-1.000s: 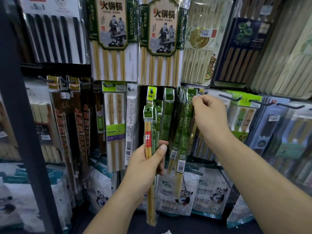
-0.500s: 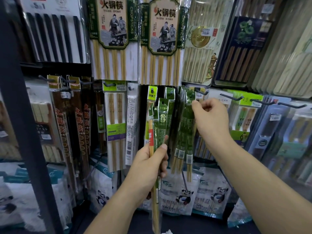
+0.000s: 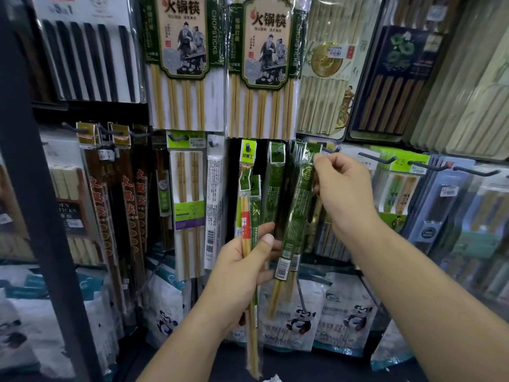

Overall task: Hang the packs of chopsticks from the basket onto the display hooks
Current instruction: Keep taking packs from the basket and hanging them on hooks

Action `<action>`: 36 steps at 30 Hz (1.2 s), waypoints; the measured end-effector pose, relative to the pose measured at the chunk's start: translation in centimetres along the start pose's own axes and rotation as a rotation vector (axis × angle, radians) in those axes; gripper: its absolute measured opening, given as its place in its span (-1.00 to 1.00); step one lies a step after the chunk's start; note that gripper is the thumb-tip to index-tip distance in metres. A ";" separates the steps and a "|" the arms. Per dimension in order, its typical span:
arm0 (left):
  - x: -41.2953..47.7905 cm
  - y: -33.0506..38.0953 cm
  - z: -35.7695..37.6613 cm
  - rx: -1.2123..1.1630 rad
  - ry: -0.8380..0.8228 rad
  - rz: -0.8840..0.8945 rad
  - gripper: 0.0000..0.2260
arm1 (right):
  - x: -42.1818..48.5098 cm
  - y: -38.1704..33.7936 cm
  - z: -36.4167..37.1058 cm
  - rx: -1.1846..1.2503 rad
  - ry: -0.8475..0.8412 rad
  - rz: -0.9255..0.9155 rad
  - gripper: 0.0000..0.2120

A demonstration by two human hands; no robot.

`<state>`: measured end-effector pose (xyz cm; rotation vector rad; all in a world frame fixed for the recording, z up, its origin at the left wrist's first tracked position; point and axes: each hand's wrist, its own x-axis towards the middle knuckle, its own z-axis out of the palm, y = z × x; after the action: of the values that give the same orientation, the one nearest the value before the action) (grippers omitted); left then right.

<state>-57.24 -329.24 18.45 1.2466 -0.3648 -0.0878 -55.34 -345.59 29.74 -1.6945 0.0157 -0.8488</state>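
Note:
My left hand (image 3: 242,268) grips two slim chopstick packs (image 3: 249,216) upright, one with a red label and one green. My right hand (image 3: 344,188) pinches the top of a green chopstick pack (image 3: 298,205) just left of a dark display hook (image 3: 329,150). That pack hangs tilted, its barcode end swung towards my left hand. More green packs (image 3: 275,183) hang on the hooks behind it. No basket is in view.
Large packs of bamboo chopsticks (image 3: 181,64) hang above. Other chopstick packs on hooks (image 3: 380,159) fill the rack on both sides. Panda-printed bags (image 3: 303,312) sit below. A dark shelf post (image 3: 35,188) stands at the left.
My right hand has drawn slightly right and down at the hook, and the green pack it pinches now swings tilted. My left hand has lowered its two packs a little.

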 end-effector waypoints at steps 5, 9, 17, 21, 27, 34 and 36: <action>0.0 0.1 0.2 -0.027 -0.007 0.008 -0.79 | 0.7 0.3 0.2 -0.034 0.009 -0.016 -0.65; 0.0 0.1 0.2 -0.048 -0.010 0.014 -0.79 | 0.9 0.5 0.2 0.007 0.026 0.016 -0.60; 0.0 0.0 0.2 -0.032 -0.002 0.014 -0.80 | 1.0 0.7 0.2 -0.007 0.027 -0.011 -0.69; 0.0 0.0 0.2 -0.049 -0.005 0.014 -0.80 | 1.0 0.8 0.1 -0.023 0.038 -0.020 -0.67; 0.2 -0.3 0.0 0.008 0.035 0.051 -0.82 | 1.1 1.3 0.1 -0.092 0.048 -0.047 -0.65; -0.3 0.5 -0.2 0.050 -0.009 0.049 -0.83 | 0.9 2.2 -0.3 -0.203 0.067 -0.076 -0.65; -0.4 0.6 0.0 0.032 -0.030 0.041 -0.74 | 0.4 2.3 -0.4 -0.202 0.089 -0.079 -0.68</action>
<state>-57.67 -328.89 18.96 1.2701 -0.4190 -0.0658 -54.32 -346.86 28.06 -1.8539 0.0990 -1.0087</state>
